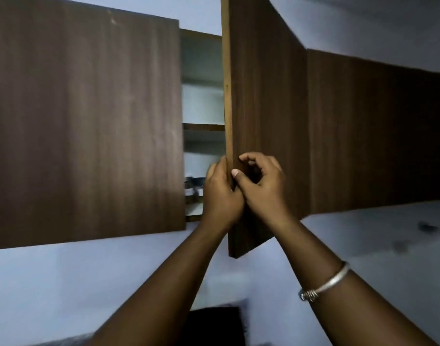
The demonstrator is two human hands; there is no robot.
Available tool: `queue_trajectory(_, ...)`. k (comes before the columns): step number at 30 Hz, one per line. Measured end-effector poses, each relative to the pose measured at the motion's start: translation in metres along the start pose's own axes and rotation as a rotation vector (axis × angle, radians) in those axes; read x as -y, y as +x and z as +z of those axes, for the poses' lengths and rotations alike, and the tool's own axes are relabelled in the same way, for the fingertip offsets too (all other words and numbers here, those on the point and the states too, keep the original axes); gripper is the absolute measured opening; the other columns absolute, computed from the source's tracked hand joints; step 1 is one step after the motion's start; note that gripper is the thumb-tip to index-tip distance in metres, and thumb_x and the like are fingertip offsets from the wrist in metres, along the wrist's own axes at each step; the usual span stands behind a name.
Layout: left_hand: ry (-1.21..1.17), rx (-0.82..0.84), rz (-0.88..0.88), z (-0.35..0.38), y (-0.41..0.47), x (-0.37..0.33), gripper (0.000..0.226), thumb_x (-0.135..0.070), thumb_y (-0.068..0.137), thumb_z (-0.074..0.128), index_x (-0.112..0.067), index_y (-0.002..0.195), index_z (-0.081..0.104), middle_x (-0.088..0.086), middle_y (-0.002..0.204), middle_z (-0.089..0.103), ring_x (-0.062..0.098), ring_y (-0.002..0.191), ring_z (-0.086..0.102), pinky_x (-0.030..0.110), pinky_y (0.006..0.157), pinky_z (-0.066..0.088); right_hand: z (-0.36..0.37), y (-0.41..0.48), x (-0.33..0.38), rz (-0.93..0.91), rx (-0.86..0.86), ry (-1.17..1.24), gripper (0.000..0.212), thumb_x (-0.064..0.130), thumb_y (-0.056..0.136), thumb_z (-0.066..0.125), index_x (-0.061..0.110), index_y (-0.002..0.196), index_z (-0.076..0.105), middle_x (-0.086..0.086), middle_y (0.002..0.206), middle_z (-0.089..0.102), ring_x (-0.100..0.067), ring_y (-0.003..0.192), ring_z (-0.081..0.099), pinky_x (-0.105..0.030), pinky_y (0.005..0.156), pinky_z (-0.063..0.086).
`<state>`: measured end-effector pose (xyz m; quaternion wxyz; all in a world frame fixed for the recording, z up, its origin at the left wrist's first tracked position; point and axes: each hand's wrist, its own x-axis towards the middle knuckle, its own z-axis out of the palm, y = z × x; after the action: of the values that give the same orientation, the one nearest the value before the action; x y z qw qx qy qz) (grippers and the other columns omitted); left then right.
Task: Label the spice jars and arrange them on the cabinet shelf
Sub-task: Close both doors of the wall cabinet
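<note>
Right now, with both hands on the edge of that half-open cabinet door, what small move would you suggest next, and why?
Probably swing the door wider. Left hand and right hand grip its edge, the gap is narrow, and the shelf with jars is barely reachable.

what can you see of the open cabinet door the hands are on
The open cabinet door is a dark brown, wood-grain panel with a lighter brown edge strip, swung out towards the camera so that its edge faces us. It hangs upright and partly ajar, showing pale shelves behind. No handle shows. The left hand wraps its free edge low down, thumb on the front face, while the right hand rests its fingers on the front beside it.
</note>
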<state>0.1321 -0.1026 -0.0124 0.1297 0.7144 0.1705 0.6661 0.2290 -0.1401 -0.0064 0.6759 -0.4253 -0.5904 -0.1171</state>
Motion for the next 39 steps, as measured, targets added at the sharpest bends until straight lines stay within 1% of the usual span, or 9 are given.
queue_trajectory(4,0.219,0.055,-0.101,-0.033,0.027,0.05,0.012,-0.018,0.102,0.058,-0.017,0.114,0.058,-0.002,0.114,0.041,0.004,0.089,0.051,0.007,0.076,0.047,0.06,0.017,-0.02,-0.037,0.112,-0.175,0.052,0.029,0.095,0.066,0.034,0.145,0.052,0.001,0.15,0.042,-0.023,0.14,0.036,-0.041,0.11,0.045)
queue_trajectory(9,0.366,0.057,-0.158,-0.043,0.044,0.099,0.027,-0.022,0.106,0.052,-0.014,0.131,0.052,-0.007,0.119,0.041,0.003,0.098,0.05,0.026,0.085,0.048,0.107,0.032,-0.058,-0.037,0.222,-0.43,0.063,0.044,0.1,0.054,0.049,0.157,0.026,0.004,0.172,0.006,-0.034,0.158,0.004,-0.06,0.122,0.027)
queue_trajectory(11,0.589,0.04,-0.146,-0.045,0.044,0.116,0.049,-0.033,0.104,0.054,-0.022,0.148,0.039,-0.001,0.134,0.036,0.013,0.124,0.044,0.026,0.097,0.044,0.123,0.036,-0.076,-0.051,0.269,-0.542,0.067,0.049,0.101,0.048,0.052,0.157,0.012,0.006,0.173,-0.006,-0.036,0.159,-0.002,-0.062,0.124,0.017)
queue_trajectory(13,0.906,0.088,-0.084,-0.048,0.046,0.13,0.087,-0.041,0.096,0.062,-0.024,0.163,0.009,0.009,0.164,0.013,0.032,0.153,0.014,0.045,0.122,0.026,0.136,0.039,-0.092,-0.067,0.31,-0.635,0.07,0.051,0.102,0.044,0.054,0.156,0.0,0.005,0.172,-0.015,-0.039,0.159,-0.008,-0.064,0.124,0.012)
queue_trajectory(15,1.023,0.113,-0.075,-0.052,0.052,0.143,0.112,-0.049,0.09,0.069,-0.022,0.162,-0.013,0.015,0.171,-0.014,0.04,0.157,-0.015,0.054,0.126,-0.002,0.148,0.043,-0.107,-0.075,0.341,-0.678,0.072,0.051,0.103,0.042,0.053,0.156,-0.006,0.003,0.171,-0.021,-0.04,0.158,-0.013,-0.066,0.124,0.012)
queue_trajectory(18,1.125,0.09,-0.057,-0.057,0.06,0.163,0.13,-0.061,0.081,0.072,-0.016,0.161,-0.019,0.017,0.168,-0.027,0.042,0.153,-0.026,0.054,0.121,-0.015,0.161,0.044,-0.124,-0.094,0.362,-0.728,0.074,0.051,0.104,0.039,0.05,0.157,-0.012,0.0,0.171,-0.024,-0.04,0.157,-0.018,-0.067,0.123,0.01)
queue_trajectory(24,1.191,0.282,0.127,-0.07,0.073,0.198,0.11,-0.078,0.088,0.033,-0.015,0.161,-0.019,0.013,0.166,-0.034,0.039,0.15,-0.036,0.06,0.122,-0.019,0.173,0.041,-0.141,-0.137,0.302,-0.74,0.071,0.054,0.103,0.027,0.048,0.156,-0.02,0.0,0.17,-0.026,-0.04,0.156,-0.023,-0.068,0.122,0.001)
queue_trajectory(34,1.205,0.301,0.232,-0.079,0.063,0.199,0.095,-0.069,0.093,0.021,-0.014,0.163,-0.01,0.013,0.171,-0.021,0.037,0.156,-0.023,0.059,0.126,-0.008,0.171,0.038,-0.145,-0.289,0.205,-0.789,0.069,0.054,0.102,0.024,0.036,0.164,0.0,-0.006,0.174,-0.006,-0.037,0.159,-0.006,-0.066,0.124,0.006)
queue_trajectory(39,1.162,0.171,0.302,-0.093,0.051,0.185,0.086,-0.054,0.096,0.029,-0.012,0.164,-0.005,0.014,0.173,-0.011,0.033,0.158,-0.017,0.049,0.128,-0.009,0.162,0.041,-0.12,-0.399,0.116,-0.758,0.073,0.061,0.101,0.02,0.026,0.165,0.011,-0.009,0.174,0.004,-0.036,0.16,0.003,-0.063,0.124,0.007)
